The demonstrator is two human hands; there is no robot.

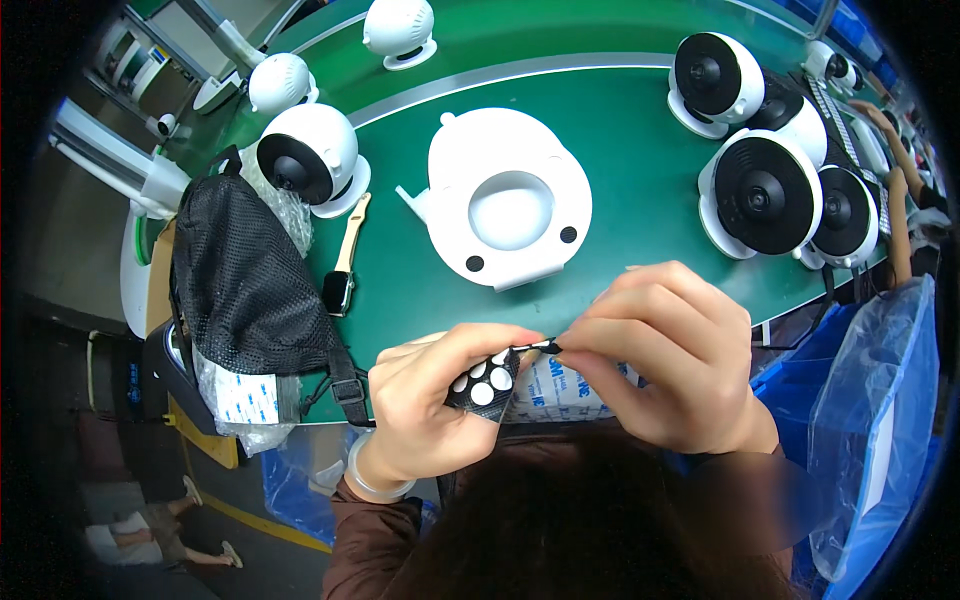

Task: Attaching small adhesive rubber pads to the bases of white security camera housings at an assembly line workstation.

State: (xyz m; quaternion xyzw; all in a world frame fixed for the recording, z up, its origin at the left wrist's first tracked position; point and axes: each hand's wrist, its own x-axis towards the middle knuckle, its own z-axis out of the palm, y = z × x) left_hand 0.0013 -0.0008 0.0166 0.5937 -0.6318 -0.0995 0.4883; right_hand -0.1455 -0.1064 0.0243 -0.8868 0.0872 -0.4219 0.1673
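Observation:
My left hand (430, 400) is closed on a small black sheet (488, 385) patterned with several round white spots, apparently a sheet of stick-on pads. At the sheet's upper edge, thumb and forefinger of my right hand (660, 360) pinch a small black piece (548, 346); its exact shape is hidden by the fingertips. Just beyond both hands lies a white plastic housing (450, 190) with a round hollow in its middle. Two black round pads, one on the left (475, 263) and one on the right (568, 234), sit on its near side.
White-and-black round fan-like devices (760, 195) cluster on the right of the green table (630, 150); more stand at the back left. A smartwatch (338, 292) and a black mesh bag (245, 270) lie on the left. Printed backing paper (560, 395) is beneath my hands. A blue lined bin (860, 400) stands right.

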